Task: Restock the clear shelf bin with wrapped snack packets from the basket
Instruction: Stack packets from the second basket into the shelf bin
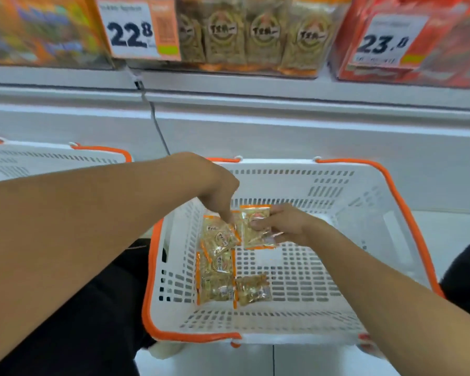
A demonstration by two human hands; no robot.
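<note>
The packets are small clear wrappers with orange edge strips and a round printed label, showing pale tan snack pieces inside. Several lie flat on the floor of the white basket (364, 202), which has an orange rim and slotted walls.

The right hand (285, 226) grips one packet (255, 226) by its right edge, fingers curled over the top and thumb beneath; this packet's long axis runs roughly away from the viewer, with one orange end toward the far wall. The left hand (217, 191) reaches down from the left, fingertips pinching the upper edge of a second packet (220, 234), which lies tilted, its long axis running diagonally from near left to far right. Three more packets (217, 289) lie nearer the viewer, touching one another.

Above, the shelf (255, 90) carries the clear bin (255, 36), with like packets standing upright in a row, labels facing out. Price tags (136, 31) flank it.
</note>
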